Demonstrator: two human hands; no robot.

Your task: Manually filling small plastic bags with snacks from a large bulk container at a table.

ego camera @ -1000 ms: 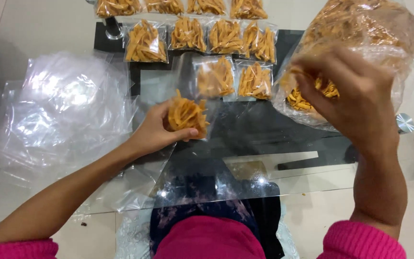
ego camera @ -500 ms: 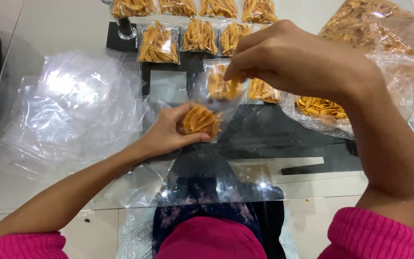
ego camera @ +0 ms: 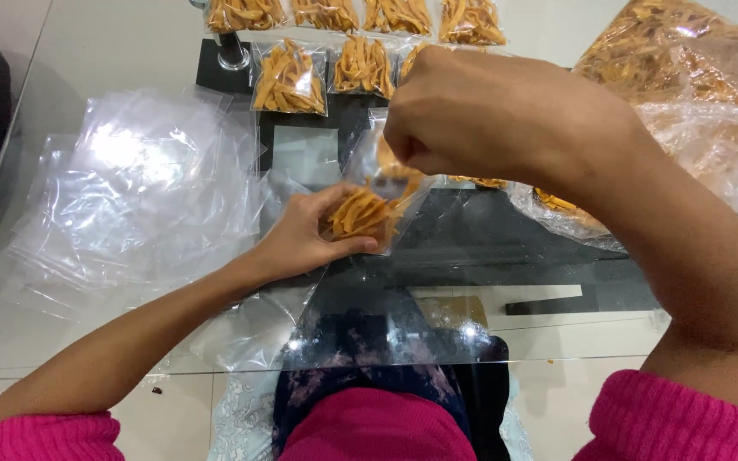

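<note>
My left hand [ego camera: 301, 235] grips a small clear plastic bag [ego camera: 369, 213] part-filled with orange snack sticks, held just above the glass table. My right hand [ego camera: 471, 115] hovers over the bag's open mouth with its fingers closed and pointing down; whether snack sticks are still in them is hidden by the hand. At the right lies a large clear bag [ego camera: 685, 68] of the same orange sticks, its mouth toward the middle.
Several small filled bags [ego camera: 288, 77] lie in rows at the far side. A heap of empty clear bags [ego camera: 130, 196] covers the left of the glass table [ego camera: 61, 51]. A metal table fitting [ego camera: 232, 51] stands at the back left.
My right hand came from the large bag at the right to above the small bag and lowered onto its mouth. My left hand kept holding the small bag.
</note>
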